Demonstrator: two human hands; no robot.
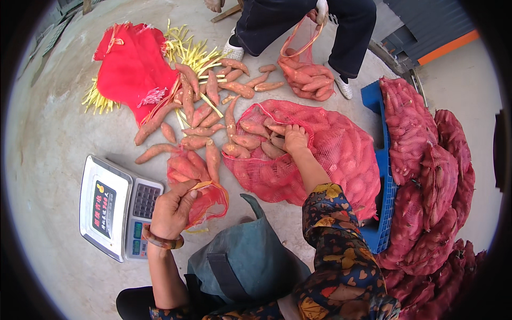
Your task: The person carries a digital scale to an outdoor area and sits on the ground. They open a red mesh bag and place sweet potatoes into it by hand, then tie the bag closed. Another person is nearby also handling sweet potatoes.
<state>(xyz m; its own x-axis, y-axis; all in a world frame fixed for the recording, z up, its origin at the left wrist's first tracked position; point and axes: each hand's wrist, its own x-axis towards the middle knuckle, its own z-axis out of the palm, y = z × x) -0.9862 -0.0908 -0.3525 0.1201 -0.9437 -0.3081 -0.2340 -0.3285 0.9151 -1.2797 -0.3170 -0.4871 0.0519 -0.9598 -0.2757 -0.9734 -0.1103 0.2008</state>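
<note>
My left hand (175,208) pinches the yellow-edged rim of a small red mesh bag (208,208), which holds several sweet potatoes at its far end. My right hand (296,140) reaches into the mouth of a large red mesh sack (344,160) full of sweet potatoes, its fingers on those at the opening; whether it grips one I cannot tell. Loose sweet potatoes (238,89) lie on the concrete floor beyond both bags, some with yellow strips among them.
A digital scale (106,208) stands at the left. Behind it lie red mesh bags (134,68) and yellow strips (196,52). A co-worker's hand (321,12) holds another filled mesh bag (306,78). At the right, full sacks (408,128) lie by a blue plastic pallet (383,180).
</note>
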